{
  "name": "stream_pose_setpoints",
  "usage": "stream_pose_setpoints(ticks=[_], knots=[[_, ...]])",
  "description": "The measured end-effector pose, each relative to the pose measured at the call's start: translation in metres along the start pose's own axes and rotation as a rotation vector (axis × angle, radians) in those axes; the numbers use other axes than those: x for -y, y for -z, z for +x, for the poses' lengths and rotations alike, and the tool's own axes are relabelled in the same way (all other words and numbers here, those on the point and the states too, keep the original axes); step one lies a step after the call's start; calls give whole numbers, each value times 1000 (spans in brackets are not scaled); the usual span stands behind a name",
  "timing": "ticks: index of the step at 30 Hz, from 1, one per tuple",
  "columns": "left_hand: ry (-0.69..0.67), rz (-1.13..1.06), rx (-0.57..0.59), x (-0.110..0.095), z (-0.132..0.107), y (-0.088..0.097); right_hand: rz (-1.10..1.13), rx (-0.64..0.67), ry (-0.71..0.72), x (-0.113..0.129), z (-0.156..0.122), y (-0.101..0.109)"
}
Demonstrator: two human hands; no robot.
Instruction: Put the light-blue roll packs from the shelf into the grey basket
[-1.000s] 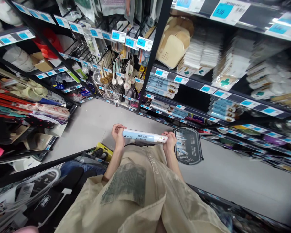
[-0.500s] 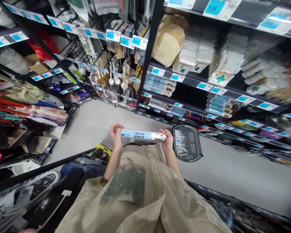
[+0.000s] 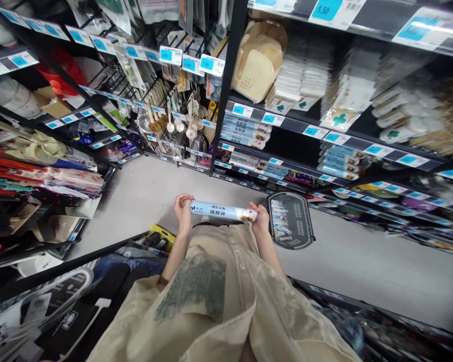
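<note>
A light blue and white roll of plastic food bags [image 3: 223,211] is held level in front of my body, its printed label facing up. My left hand [image 3: 183,211] is closed round its left end. At the other end, my right hand [image 3: 260,217] grips it with the thumb lying near the top edge. On the floor just right of my right hand stands a dark shopping basket [image 3: 300,221], with several similar light-coloured packs [image 3: 279,218] along its left side.
A shelf unit [image 3: 309,125] ahead and right holds similar blue rolls [image 3: 245,131] and more blue rolls [image 3: 340,161]. Hanging kitchen utensils [image 3: 179,118] fill the rack ahead. Left stands a rack of folded goods [image 3: 41,171]. Slippers [image 3: 79,311] hang close by at lower left. Grey floor [image 3: 136,186] runs between.
The roll has turned slightly in my hands, so more of its label faces up. Both hands still hold its ends. The view has shifted a little.
</note>
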State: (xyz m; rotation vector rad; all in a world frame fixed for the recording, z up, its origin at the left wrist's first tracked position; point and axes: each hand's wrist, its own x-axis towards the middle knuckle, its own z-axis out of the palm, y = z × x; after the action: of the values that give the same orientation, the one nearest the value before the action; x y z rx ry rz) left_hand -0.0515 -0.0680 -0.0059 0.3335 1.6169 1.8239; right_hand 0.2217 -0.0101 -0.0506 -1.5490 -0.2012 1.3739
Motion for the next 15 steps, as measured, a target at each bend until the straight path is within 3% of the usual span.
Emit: stream_pose_setpoints(ticks=[4,11,15], knots=[[-39,78,34,-6,-2,0,-9,25,-25,4,-4,-1],[6,116,72,-21,5,-12,-66,293,182,28,-13,-3],[-120,209,199,-58,0,-26,-156,300,238,37,-8,3]])
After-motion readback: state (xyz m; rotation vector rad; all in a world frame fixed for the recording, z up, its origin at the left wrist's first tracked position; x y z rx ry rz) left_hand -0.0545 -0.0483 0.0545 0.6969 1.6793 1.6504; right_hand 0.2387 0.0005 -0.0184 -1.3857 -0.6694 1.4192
